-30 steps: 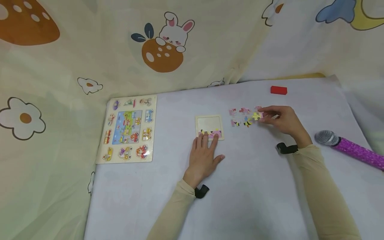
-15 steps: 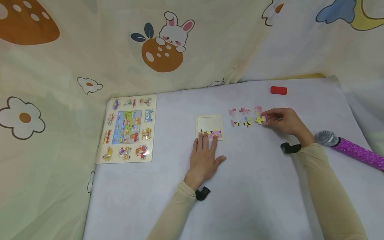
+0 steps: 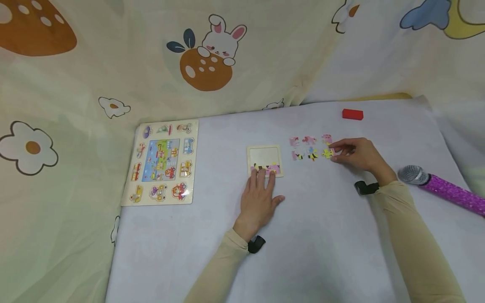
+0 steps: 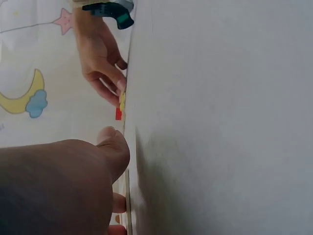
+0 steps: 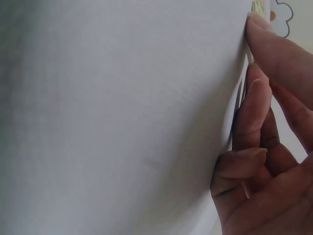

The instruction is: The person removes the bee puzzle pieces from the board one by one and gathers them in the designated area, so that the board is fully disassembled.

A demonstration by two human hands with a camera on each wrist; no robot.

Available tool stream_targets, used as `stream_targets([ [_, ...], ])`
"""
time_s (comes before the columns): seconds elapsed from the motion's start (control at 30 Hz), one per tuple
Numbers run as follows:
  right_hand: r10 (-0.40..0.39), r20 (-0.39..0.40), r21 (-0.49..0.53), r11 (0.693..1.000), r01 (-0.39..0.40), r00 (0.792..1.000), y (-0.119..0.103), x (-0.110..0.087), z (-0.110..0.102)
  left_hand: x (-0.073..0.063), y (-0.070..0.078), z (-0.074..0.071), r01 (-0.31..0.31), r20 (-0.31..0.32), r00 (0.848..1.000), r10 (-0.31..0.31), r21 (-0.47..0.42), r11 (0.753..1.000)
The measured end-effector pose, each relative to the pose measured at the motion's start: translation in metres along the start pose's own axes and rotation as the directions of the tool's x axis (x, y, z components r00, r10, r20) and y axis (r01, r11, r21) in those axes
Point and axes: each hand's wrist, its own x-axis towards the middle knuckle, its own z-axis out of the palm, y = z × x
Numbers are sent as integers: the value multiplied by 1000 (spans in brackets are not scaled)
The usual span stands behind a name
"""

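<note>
My left hand [image 3: 257, 202] lies with straight fingers on the near edge of a small square puzzle tray [image 3: 248, 158]. Joined pink, yellow and black pieces [image 3: 275, 169] fill the tray's near strip; its far part shows bare board. To the right, my right hand [image 3: 358, 155] pinches a yellow jigsaw piece [image 3: 327, 154] between thumb and fingers, low over the cloth. The left wrist view catches this yellow piece [image 4: 122, 101] at the fingertips. Loose pieces lie beside it in two rows, among them a bee-patterned one [image 3: 312, 154] and pink ones [image 3: 309, 140].
A wooden peg puzzle board [image 3: 163, 200] with vehicle pictures lies at the left of the white-covered table [image 3: 310, 244]. At the back right sits a red block [image 3: 352, 114]. A purple glittery microphone [image 3: 451, 191] lies right of my right forearm. A printed curtain [image 3: 144, 75] hangs behind.
Over the last second my right hand shifted slightly right and nearer, sliding the yellow piece away from the bee-patterned one. During the last half second it barely moved. My left hand stayed on the tray.
</note>
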Motion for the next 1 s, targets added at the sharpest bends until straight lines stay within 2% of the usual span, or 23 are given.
stream_targets([
  [0.17, 0, -1, -6, 1000, 0, 1000, 1, 0, 0, -1, 3, 1, -11, 5, 1000, 11, 32, 999],
  [0.33, -8, -14, -4, 1000, 8, 1000, -2, -1, 0, -3, 6, 1, 3, 31, 1000, -3, 19, 1000],
  [0.47, -62, -65, 30, 998, 64, 996, -13, -2, 0, -5, 8, 3, 21, 37, 999, -21, 6, 1000],
  [0.6, -127, -92, 68, 989, 134, 988, -33, 2, 6, -8, 10, 7, 22, 16, 1000, -22, 15, 1000],
  [0.73, -189, -52, 85, 977, 193, 981, -64, 12, 19, -10, 11, 9, 20, -23, 1000, -20, 26, 999],
  [0.87, -244, 36, 86, 967, 240, 969, -96, 24, 37, -11, 11, 9, 20, -35, 999, -19, 29, 999],
  [1.0, -303, 129, 106, 951, 290, 944, -121, 38, 59, -11, 10, 8, 22, -44, 999, -20, 39, 999],
])
